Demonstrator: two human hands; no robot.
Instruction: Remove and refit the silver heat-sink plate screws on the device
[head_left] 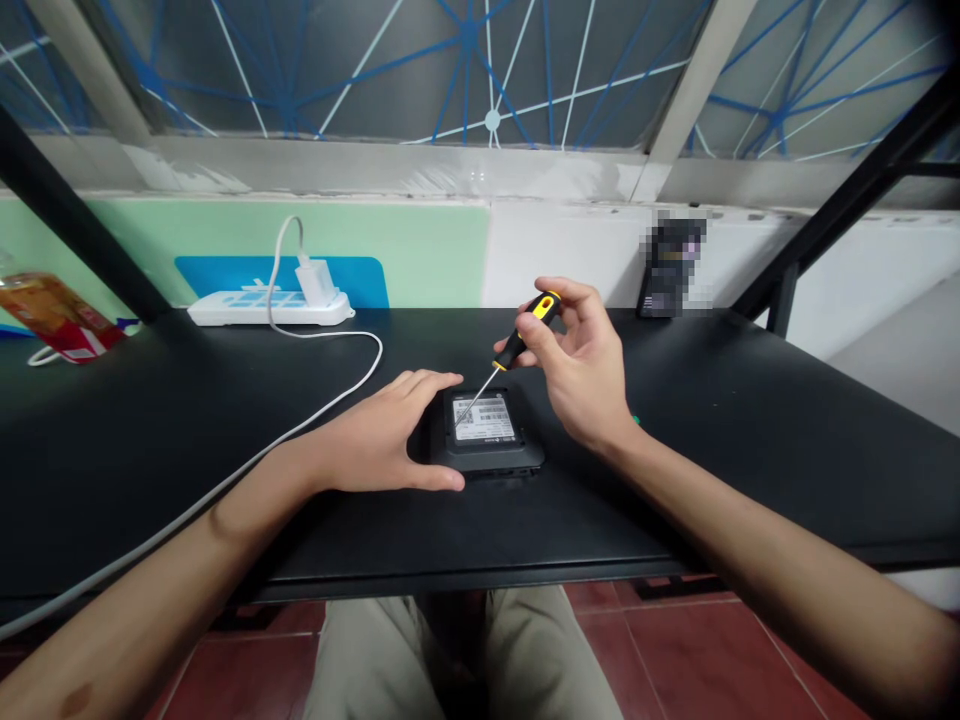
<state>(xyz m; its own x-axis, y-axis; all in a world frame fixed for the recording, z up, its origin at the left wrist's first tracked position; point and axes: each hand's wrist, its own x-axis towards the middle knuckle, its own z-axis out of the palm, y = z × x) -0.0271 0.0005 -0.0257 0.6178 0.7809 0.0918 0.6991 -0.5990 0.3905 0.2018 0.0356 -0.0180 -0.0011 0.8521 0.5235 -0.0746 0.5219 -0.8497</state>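
A small, flat black electronic box [495, 458] lies on the dark table, and a white printed label with barcodes [487, 420] covers much of its top. My left hand [382, 425] grips the box's left side, thumb at the front corner and fingers at the back. In my right hand [581, 355] is a screwdriver [512, 350] with a black and yellow handle, held between thumb and fingers. Its thin metal shaft slants down to the left, and the tip is over the left part of the label. Whether the tip touches the box, I cannot tell.
A white power strip [262, 308] with a plugged-in charger [316, 283] stands at the back left. Its white cable [330, 400] runs across the table's left side. A red and orange package [64, 315] lies far left. A dark phone-like object [664, 275] leans against the wall.
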